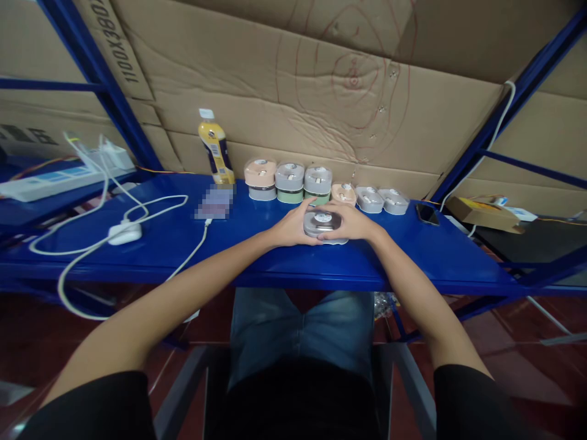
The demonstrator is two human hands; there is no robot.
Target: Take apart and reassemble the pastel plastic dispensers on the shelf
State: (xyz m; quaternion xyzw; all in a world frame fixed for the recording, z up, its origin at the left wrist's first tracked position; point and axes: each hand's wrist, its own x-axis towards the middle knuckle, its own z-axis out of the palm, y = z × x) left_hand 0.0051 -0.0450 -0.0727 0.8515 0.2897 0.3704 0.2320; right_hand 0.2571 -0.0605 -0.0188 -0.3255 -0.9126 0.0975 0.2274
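Note:
A small rounded container (322,223) with a clear lid and a pale round label is held between my two hands, low over the blue table (257,263). My left hand (296,227) wraps its left side, and my right hand (349,221) grips its right side. Something thin and pale shows under its lower right edge. Just behind my hands, similar containers stand in a row: a peach one (260,173) and grey ones (290,177) stacked on others, then a single peach one (343,194) and two grey ones (395,201).
A yellow bottle (215,146) stands at the back left, behind a blurred-out flat object (215,203) with a white cable. More cables and a white adapter (125,232) lie farther left. A phone (427,214) and an open cardboard box (483,214) are at the right.

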